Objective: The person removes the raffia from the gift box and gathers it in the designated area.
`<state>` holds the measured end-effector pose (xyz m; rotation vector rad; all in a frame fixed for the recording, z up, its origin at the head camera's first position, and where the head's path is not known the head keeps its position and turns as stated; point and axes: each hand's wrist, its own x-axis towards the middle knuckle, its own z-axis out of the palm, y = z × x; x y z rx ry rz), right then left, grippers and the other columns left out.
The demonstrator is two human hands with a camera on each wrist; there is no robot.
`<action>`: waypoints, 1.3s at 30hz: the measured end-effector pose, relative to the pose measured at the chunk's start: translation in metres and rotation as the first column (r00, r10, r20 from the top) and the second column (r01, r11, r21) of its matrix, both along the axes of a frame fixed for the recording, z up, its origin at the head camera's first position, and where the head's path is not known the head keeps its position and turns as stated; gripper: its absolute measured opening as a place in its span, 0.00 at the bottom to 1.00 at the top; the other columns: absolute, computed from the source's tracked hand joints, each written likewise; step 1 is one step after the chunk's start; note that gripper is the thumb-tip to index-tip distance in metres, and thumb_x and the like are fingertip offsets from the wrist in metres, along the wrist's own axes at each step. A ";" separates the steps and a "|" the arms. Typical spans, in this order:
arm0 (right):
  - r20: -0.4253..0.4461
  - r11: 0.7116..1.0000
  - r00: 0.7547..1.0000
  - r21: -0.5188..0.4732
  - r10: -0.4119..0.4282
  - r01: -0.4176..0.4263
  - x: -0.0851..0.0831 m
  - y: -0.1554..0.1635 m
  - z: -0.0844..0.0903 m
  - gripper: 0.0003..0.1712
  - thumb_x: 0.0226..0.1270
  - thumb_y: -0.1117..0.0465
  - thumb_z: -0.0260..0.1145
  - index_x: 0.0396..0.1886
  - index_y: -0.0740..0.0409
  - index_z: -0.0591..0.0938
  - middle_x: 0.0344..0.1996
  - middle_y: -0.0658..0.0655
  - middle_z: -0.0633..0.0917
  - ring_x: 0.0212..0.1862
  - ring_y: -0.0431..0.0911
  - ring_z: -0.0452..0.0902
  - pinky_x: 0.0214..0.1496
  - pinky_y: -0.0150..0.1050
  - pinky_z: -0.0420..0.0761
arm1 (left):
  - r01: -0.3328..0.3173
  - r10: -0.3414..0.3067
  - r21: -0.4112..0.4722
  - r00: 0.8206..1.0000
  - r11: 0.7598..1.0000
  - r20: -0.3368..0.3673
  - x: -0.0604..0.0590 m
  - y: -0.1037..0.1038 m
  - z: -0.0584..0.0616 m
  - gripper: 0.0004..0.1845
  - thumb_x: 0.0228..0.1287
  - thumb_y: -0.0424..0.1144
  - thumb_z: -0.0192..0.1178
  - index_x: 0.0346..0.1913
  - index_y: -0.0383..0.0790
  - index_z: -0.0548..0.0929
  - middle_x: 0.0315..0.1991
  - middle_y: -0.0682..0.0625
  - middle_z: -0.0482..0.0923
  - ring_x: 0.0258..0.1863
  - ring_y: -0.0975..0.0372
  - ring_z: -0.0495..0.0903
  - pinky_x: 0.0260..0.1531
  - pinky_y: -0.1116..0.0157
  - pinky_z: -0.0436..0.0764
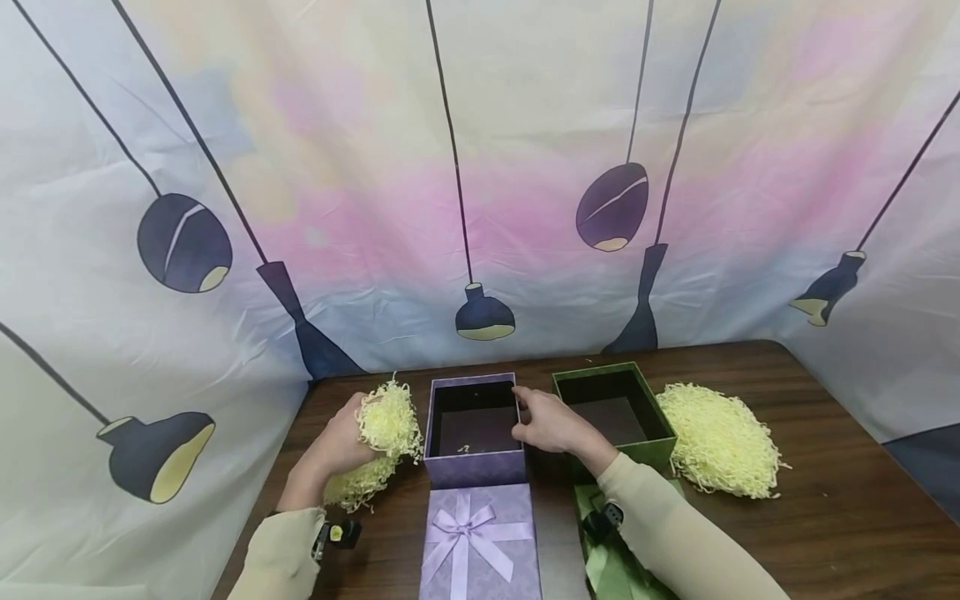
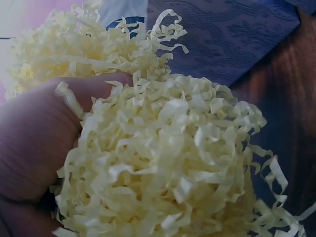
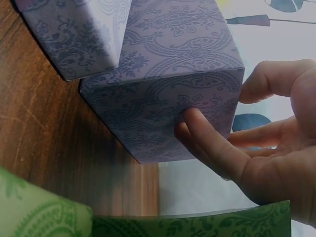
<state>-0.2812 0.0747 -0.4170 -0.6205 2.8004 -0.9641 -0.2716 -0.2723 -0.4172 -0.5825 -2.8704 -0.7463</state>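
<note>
My left hand (image 1: 351,440) grips a clump of pale yellow shredded paper (image 1: 387,421), lifted a little above more of the same shred (image 1: 358,486) lying on the table. In the left wrist view the shredded paper (image 2: 163,163) fills the frame, with my left hand (image 2: 39,143) curled round it. An open purple box (image 1: 474,429) stands just right of the clump, almost empty inside. My right hand (image 1: 551,423) rests on that box's right wall. Its straight fingers (image 3: 207,138) press flat on the purple box (image 3: 168,84), with the thumb up by the rim.
A purple lid with a bow (image 1: 480,542) lies in front of the purple box. An open green box (image 1: 611,408) stands to its right, with a green lid (image 1: 611,571) under my right forearm. A large shred pile (image 1: 720,440) lies beyond. A printed cloth backdrop (image 1: 480,167) surrounds the wooden table (image 1: 825,500).
</note>
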 end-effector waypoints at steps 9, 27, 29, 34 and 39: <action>0.010 1.000 1.000 -0.008 0.001 -0.001 -0.001 0.000 -0.001 0.41 0.54 0.62 0.64 0.69 0.69 0.66 0.53 0.64 0.81 0.38 0.46 0.72 0.43 0.41 0.74 | -0.013 0.013 -0.018 1.000 1.000 0.009 0.001 -0.003 -0.007 0.32 0.45 0.36 0.73 0.59 0.42 0.78 0.49 0.42 0.74 0.47 0.53 0.75 0.45 0.52 0.78; 0.018 1.000 1.000 -0.017 0.007 -0.007 -0.002 0.001 -0.001 0.41 0.55 0.63 0.63 0.70 0.69 0.65 0.54 0.64 0.80 0.24 0.42 0.66 0.35 0.39 0.70 | 0.007 -0.002 -0.111 0.999 0.994 0.047 -0.008 0.004 -0.024 0.22 0.43 0.35 0.71 0.47 0.45 0.81 0.45 0.47 0.74 0.41 0.57 0.74 0.41 0.54 0.78; 0.023 1.000 1.000 -0.024 0.005 -0.005 -0.002 0.001 -0.001 0.41 0.55 0.63 0.63 0.70 0.69 0.64 0.54 0.64 0.80 0.21 0.41 0.65 0.33 0.39 0.70 | -0.001 0.008 -0.123 0.999 0.992 0.053 -0.008 0.007 -0.025 0.23 0.40 0.36 0.71 0.46 0.46 0.81 0.45 0.45 0.74 0.40 0.57 0.74 0.41 0.54 0.78; 0.023 1.000 1.000 -0.020 0.006 -0.006 -0.002 0.001 -0.004 0.41 0.55 0.63 0.63 0.70 0.69 0.65 0.54 0.64 0.80 0.21 0.40 0.64 0.34 0.38 0.70 | -0.033 0.048 -0.151 0.994 0.988 0.094 -0.008 0.010 -0.032 0.25 0.36 0.38 0.71 0.45 0.46 0.81 0.46 0.43 0.73 0.38 0.55 0.75 0.41 0.54 0.79; 0.022 1.000 1.000 -0.015 0.008 -0.008 -0.003 0.000 -0.003 0.41 0.55 0.63 0.63 0.70 0.69 0.65 0.53 0.63 0.80 0.22 0.41 0.65 0.35 0.39 0.70 | -0.042 0.058 -0.168 0.994 0.985 0.090 -0.008 0.011 -0.035 0.25 0.37 0.39 0.72 0.46 0.45 0.81 0.47 0.42 0.73 0.40 0.53 0.76 0.44 0.51 0.78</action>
